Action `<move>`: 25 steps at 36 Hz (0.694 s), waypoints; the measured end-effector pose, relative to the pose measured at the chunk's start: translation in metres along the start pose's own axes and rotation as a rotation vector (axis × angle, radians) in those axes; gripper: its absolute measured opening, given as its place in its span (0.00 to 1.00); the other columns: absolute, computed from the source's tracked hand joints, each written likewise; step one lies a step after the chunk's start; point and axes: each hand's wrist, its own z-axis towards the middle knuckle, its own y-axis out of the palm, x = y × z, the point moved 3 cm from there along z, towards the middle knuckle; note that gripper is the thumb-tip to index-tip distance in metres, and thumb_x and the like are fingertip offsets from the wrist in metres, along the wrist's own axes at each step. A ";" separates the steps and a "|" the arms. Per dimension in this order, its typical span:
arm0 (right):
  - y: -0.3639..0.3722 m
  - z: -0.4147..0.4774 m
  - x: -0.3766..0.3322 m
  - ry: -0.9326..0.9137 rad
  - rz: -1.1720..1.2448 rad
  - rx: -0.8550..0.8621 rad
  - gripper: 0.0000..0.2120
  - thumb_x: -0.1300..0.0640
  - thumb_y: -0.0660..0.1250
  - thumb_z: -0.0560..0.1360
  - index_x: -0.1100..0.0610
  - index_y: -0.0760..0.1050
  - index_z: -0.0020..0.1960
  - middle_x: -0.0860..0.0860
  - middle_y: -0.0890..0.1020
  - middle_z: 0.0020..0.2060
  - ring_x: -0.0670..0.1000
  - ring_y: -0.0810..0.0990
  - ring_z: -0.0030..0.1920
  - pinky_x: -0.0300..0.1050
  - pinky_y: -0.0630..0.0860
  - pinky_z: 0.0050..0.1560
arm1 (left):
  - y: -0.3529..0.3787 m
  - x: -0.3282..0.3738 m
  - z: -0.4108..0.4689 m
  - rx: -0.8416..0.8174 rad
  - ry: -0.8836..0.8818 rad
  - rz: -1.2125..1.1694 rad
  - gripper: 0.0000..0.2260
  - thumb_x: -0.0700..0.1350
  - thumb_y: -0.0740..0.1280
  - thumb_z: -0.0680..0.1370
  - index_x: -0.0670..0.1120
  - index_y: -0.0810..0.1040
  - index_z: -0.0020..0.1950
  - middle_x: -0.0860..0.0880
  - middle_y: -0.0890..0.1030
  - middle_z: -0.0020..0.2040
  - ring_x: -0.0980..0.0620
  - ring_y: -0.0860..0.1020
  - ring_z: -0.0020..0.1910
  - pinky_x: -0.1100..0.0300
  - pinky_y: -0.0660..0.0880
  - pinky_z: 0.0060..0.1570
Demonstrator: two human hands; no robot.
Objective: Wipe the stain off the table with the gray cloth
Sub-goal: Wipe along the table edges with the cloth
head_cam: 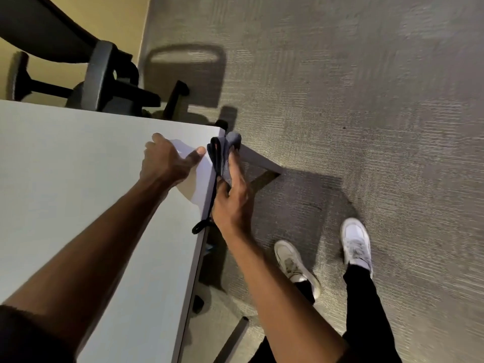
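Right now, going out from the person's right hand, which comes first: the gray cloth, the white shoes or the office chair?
From the right hand, in the head view:
1. Gray cloth: held in that hand, at the table corner.
2. White shoes: on the carpet, below and right of the hand.
3. Office chair: beyond the table's far edge, upper left.

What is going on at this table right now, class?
A person stands at the corner of a white table. The left hand rests spread on the tabletop near the corner. The right hand holds a bunched gray cloth against the table's edge, just off the top surface. No stain shows on the visible tabletop. An office chair stands behind the table, on gray carpet.
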 end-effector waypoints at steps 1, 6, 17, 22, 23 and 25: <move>0.000 -0.006 0.001 -0.008 -0.007 -0.013 0.32 0.73 0.63 0.82 0.57 0.64 0.83 0.53 0.68 0.82 0.49 0.66 0.82 0.44 0.66 0.80 | -0.001 0.000 0.000 -0.005 -0.002 0.005 0.44 0.66 0.75 0.77 0.34 0.65 0.77 0.31 0.74 0.75 0.32 0.75 0.74 0.38 0.78 0.66; -0.008 -0.036 0.007 -0.044 -0.044 -0.067 0.28 0.70 0.63 0.83 0.58 0.67 0.82 0.53 0.70 0.81 0.50 0.67 0.82 0.50 0.70 0.79 | -0.001 0.001 0.001 -0.015 -0.001 0.009 0.45 0.66 0.76 0.77 0.34 0.65 0.77 0.31 0.74 0.74 0.31 0.75 0.74 0.37 0.78 0.67; -0.007 0.037 -0.015 -0.075 -0.140 -0.030 0.33 0.72 0.66 0.81 0.57 0.64 0.83 0.53 0.67 0.83 0.51 0.64 0.83 0.49 0.67 0.82 | 0.013 -0.008 -0.004 0.032 -0.008 -0.104 0.42 0.65 0.75 0.78 0.38 0.65 0.79 0.35 0.70 0.80 0.32 0.70 0.80 0.33 0.75 0.73; -0.022 -0.005 -0.014 -0.082 -0.190 -0.120 0.33 0.75 0.64 0.78 0.59 0.68 0.81 0.59 0.73 0.78 0.49 0.70 0.79 0.35 0.69 0.76 | 0.019 -0.013 -0.005 0.036 -0.024 -0.162 0.41 0.64 0.74 0.79 0.40 0.63 0.80 0.36 0.65 0.83 0.32 0.65 0.83 0.33 0.73 0.75; -0.025 -0.009 -0.012 -0.062 -0.186 -0.150 0.34 0.75 0.63 0.78 0.58 0.68 0.82 0.58 0.74 0.78 0.54 0.74 0.77 0.43 0.74 0.74 | 0.019 -0.014 -0.006 0.035 -0.024 -0.172 0.40 0.63 0.74 0.79 0.40 0.64 0.79 0.36 0.65 0.83 0.32 0.65 0.83 0.33 0.73 0.75; -0.026 -0.005 -0.012 -0.026 -0.180 -0.180 0.33 0.74 0.63 0.79 0.57 0.68 0.82 0.57 0.74 0.78 0.57 0.76 0.75 0.49 0.76 0.73 | 0.020 -0.015 -0.006 0.029 -0.023 -0.178 0.39 0.63 0.74 0.79 0.40 0.63 0.79 0.35 0.64 0.83 0.31 0.65 0.83 0.32 0.72 0.76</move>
